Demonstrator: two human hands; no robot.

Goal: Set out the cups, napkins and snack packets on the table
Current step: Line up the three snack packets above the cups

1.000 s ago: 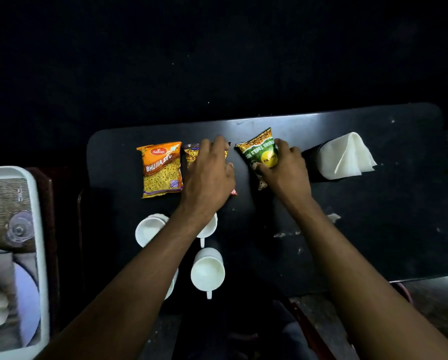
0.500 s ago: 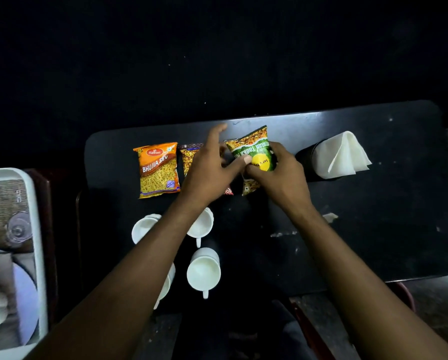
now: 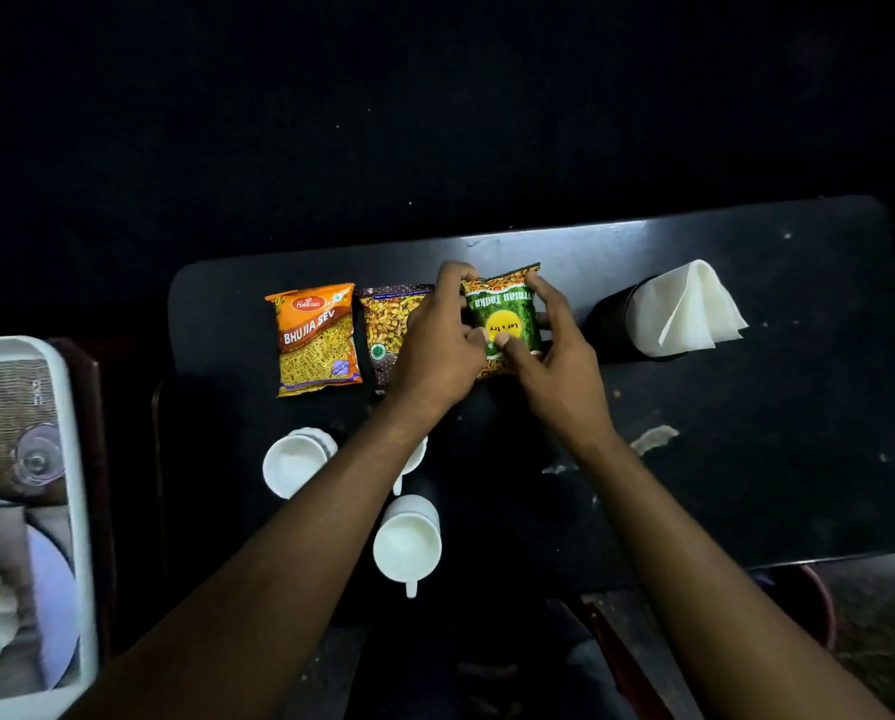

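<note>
Three snack packets are lining up on the black rectangular table (image 3: 746, 459): an orange foil packet (image 3: 316, 339), a brown-and-gold packet (image 3: 387, 327) and a green-and-yellow packet (image 3: 508, 314) at the right end. The left hand (image 3: 435, 350) and the right hand (image 3: 557, 356) are both clamping curled fingers on the green packet's edges, likely squaring it with its neighbours. White plastic cups (image 3: 408, 537) and folded white napkins (image 3: 689, 309) are sitting nearby, seemingly already placed.

On the table (image 3: 746, 459) I see the Bhujia Sev packet (image 3: 316, 339) leftmost, the middle packet (image 3: 385, 324) beside it, the right packet (image 3: 508, 309) next, napkins (image 3: 689, 309) further right, cups (image 3: 406, 545) in front, a tray (image 3: 71, 459) off left.
</note>
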